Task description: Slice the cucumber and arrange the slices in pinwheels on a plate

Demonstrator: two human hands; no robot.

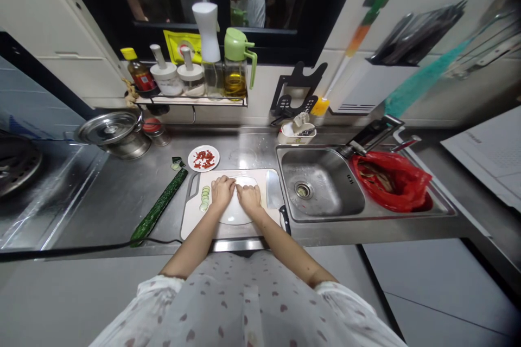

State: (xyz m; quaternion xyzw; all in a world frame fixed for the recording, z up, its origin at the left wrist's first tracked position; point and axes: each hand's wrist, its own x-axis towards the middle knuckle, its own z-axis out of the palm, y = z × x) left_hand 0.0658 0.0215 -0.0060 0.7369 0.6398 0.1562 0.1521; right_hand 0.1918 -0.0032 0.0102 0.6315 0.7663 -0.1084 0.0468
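Observation:
A white cutting board lies at the counter's front edge with a white plate on it. Both my hands rest on the plate, side by side. My left hand has its fingers curled down, close to several cucumber slices stacked at the plate's left. My right hand is also curled, fingertips meeting the left hand's. What they pinch between them is hidden. A cleaver lies flat on the board's right side, its black handle toward me.
A long dark green cucumber lies on the steel counter left of the board, beside a small plate of chopped red chili. The sink is to the right with a red bag. A pot and condiment shelf stand behind.

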